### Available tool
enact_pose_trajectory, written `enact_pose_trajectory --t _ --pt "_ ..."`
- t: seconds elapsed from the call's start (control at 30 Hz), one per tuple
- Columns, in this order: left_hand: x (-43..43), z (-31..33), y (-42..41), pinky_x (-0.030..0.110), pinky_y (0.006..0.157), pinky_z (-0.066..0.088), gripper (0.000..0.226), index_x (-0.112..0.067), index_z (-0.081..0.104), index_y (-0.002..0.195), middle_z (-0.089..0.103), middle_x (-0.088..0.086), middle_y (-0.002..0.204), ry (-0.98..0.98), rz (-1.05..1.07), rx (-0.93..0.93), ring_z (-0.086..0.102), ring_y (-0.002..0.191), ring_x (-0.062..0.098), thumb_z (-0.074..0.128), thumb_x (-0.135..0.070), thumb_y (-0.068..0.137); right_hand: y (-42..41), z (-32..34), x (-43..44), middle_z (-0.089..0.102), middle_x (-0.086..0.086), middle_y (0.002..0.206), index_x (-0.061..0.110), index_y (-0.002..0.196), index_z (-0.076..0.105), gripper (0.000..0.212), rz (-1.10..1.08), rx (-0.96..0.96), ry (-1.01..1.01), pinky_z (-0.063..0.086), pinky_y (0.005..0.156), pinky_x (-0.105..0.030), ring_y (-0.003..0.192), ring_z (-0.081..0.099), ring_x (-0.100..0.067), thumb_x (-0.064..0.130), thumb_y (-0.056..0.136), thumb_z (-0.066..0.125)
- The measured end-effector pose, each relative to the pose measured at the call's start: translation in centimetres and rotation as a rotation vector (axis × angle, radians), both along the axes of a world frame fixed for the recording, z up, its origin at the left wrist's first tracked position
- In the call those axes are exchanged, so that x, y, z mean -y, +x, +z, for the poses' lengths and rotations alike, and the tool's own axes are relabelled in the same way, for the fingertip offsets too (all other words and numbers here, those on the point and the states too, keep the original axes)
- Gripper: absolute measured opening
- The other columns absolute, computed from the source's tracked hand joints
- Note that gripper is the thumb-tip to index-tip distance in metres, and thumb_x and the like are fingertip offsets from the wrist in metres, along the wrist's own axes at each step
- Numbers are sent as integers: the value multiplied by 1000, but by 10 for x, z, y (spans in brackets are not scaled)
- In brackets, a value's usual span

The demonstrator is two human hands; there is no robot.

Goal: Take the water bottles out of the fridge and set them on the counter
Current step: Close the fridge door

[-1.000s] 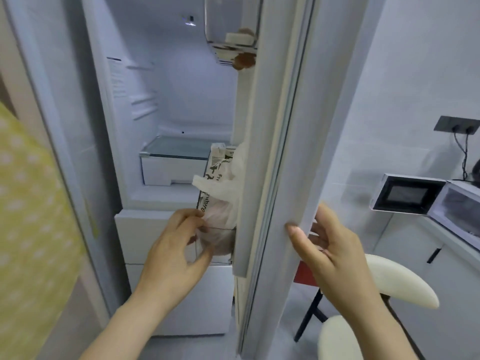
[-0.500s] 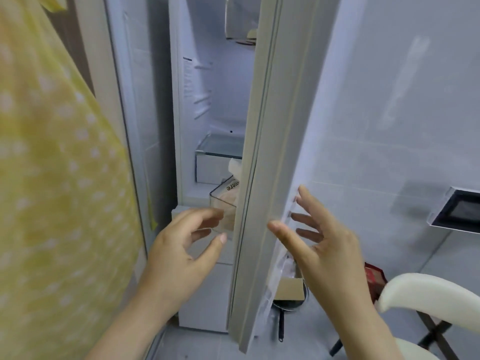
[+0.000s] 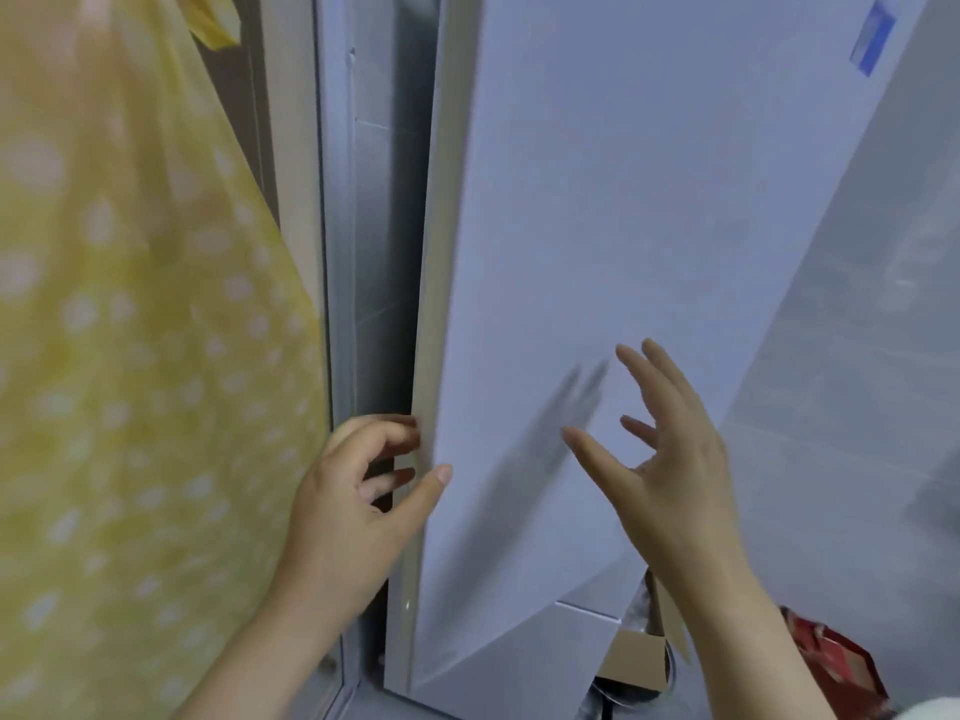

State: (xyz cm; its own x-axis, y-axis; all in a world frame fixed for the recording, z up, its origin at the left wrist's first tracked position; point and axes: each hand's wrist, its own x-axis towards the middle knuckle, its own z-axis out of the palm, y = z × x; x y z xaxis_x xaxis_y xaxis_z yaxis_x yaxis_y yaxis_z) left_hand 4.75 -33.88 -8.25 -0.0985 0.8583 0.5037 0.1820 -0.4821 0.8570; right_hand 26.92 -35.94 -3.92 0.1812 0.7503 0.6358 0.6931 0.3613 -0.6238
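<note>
Left hand [image 3: 353,506] was at the free edge of the door [image 3: 623,200]: fingers curled round the edge and thumb on the white front face, so that the hand gripped the door. Right hand [image 3: 675,475] was raised before the door face, fingers straight and spread, holding nothing. Its shadow fell on the panel; contact could not be judged. The door filled most of the view and stood almost closed against the fridge [image 3: 337,226], leaving a narrow dark gap. The interior, and with it the water bottles, was hidden. A yellow cloth [image 3: 130,356] with white dots hung at left, and a tiled wall [image 3: 857,407] stood at right. A cardboard box [image 3: 636,659] and a red packet [image 3: 826,662] lay low, beside the door's bottom corner. A blue sticker [image 3: 872,39] sat near the door's top.
</note>
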Motion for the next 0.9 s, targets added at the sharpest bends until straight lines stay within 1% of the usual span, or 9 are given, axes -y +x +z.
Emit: enact_pose_trajectory --t 0.07,0.1,0.13,0.27,0.4,0.5,0.6,0.73,0.9 --pt "-13 2 1 21 78 56 23 -23 66 85 62 -5 102 -8 50 25 65 93 10 83 -18 71 6 1 -20 11 20 163 40 150 32 86 18 83 32 34 109 -17 144 27 2 35 78 79" --pt "-20 2 1 20 75 56 25 -25 66 82 63 -5 100 -3 72 32 65 91 10 85 -17 69 7 2 -30 6 19 164 39 151 28 90 33 119 42 24 108 -9 148 15 4 36 78 80" --pt "-25 2 1 19 72 56 26 -27 65 81 64 -4 98 -5 92 34 65 90 9 85 -17 68 7 3 -39 1 19 165 39 153 25 93 53 146 47 18 107 -6 149 8 3 38 77 80" --pt "-43 1 1 17 70 56 22 -21 66 83 69 2 97 -37 154 71 67 86 5 79 -7 75 2 -2 -75 -7 12 166 33 156 21 101 132 213 98 19 115 -28 153 -4 -11 39 75 81" --pt "-61 -6 0 23 74 58 25 -19 64 92 68 5 93 -87 221 79 67 75 4 78 -7 75 -4 -12 -105 -10 1 167 27 158 15 107 118 249 146 16 121 -48 153 -12 -20 39 74 82" --pt "-77 -8 -1 14 68 54 27 -21 63 91 68 3 87 -96 253 67 64 70 1 78 -6 75 -9 -20 -126 -12 -6 166 25 158 12 111 82 277 168 16 118 -63 152 -15 -27 37 74 84" --pt "-98 -8 -4 12 66 52 27 -23 61 90 67 -2 85 -108 271 75 65 71 2 79 -9 75 -14 -26 -147 -12 -10 165 19 158 13 111 36 316 196 6 120 -61 152 -16 -29 37 74 84" --pt "-132 -6 -11 13 69 53 27 -24 61 91 65 -7 86 -111 274 22 61 74 -2 79 -11 75 -22 -31 -175 -17 -5 164 24 158 5 115 -12 345 203 -4 122 -52 151 -18 -30 37 75 83" --pt "-181 -6 -21 16 71 54 27 -18 61 96 65 -4 89 -123 223 0 61 74 -2 78 -12 75 -33 -34 -209 -16 -5 164 27 158 3 114 -99 363 211 -5 122 -50 151 -17 -31 40 76 81"
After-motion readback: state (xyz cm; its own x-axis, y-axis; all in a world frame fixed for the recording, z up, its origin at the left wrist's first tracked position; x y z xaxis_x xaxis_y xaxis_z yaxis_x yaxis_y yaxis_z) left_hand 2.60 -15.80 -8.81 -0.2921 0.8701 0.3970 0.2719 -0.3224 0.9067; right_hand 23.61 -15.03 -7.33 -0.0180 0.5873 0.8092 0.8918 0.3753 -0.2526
